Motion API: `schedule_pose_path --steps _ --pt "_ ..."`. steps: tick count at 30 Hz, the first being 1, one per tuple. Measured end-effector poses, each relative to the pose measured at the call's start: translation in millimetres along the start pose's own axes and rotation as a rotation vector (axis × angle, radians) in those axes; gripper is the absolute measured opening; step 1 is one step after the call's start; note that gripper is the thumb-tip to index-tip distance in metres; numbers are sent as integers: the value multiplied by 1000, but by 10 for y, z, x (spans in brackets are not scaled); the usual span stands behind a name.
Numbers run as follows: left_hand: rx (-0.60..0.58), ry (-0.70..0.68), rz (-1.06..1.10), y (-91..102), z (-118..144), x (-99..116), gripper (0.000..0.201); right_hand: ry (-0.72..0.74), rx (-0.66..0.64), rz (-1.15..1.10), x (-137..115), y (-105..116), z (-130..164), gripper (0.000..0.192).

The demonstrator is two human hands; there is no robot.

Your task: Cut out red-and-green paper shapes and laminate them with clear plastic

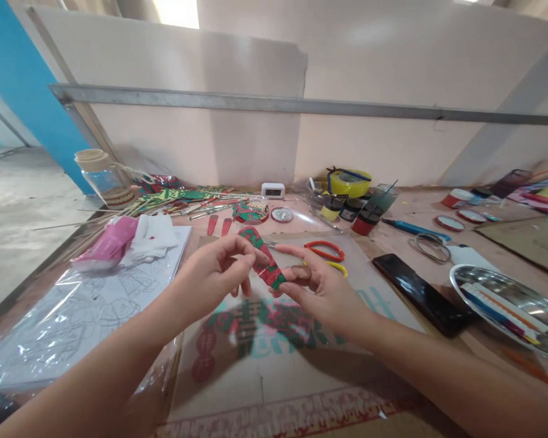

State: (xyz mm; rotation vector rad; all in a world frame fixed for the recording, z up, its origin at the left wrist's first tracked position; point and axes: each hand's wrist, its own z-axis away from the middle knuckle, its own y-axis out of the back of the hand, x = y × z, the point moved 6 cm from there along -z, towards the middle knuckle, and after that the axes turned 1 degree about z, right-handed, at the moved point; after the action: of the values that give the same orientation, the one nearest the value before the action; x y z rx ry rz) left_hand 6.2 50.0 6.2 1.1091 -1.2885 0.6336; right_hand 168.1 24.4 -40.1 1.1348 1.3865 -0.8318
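Red-green strip [263, 258] pinched between both hands, scissors [325, 250] just beyond.

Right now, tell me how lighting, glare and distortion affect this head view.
Head view: soft daylight, the hands' shadow on the cardboard sheet; glare on the plastic sleeve and steel tray; wide-angle bending bows the metal rail; the red-green paper piece stays sharp.

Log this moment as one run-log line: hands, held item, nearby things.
left hand: pinches red-and-green paper strip | right hand: supports strip's lower end | nearby: red-handled scissors, black phone, steel tray
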Motion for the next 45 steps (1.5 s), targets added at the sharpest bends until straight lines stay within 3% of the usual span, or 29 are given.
schedule_pose_path --steps 5,14,18,22,32,37,42,43,45 --pt "106 91 248 205 -100 -134 22 -64 21 -106 144 13 -87 40" --pt "293 10 260 521 -127 -149 21 -125 2 -140 241 -4 -150 32" --pt "338 -124 1 652 -86 1 31 -101 0 -136 267 6 -175 30" --pt "402 -192 -254 700 -19 125 20 -92 -36 -138 248 -12 -178 27" --pt "457 -193 -373 728 51 216 18 -121 -40 -145 191 -22 -170 25" --pt "441 -208 -361 722 63 220 21 -107 -39 -131 197 -4 -174 24" --pt "372 -252 -412 549 125 314 20 -122 -14 -175 217 18 -174 31" --pt "321 -243 -423 483 133 325 21 -130 -6 -192 224 22 -172 33" --pt "100 -195 -386 291 139 310 25 -129 2 -217 227 26 -170 35"
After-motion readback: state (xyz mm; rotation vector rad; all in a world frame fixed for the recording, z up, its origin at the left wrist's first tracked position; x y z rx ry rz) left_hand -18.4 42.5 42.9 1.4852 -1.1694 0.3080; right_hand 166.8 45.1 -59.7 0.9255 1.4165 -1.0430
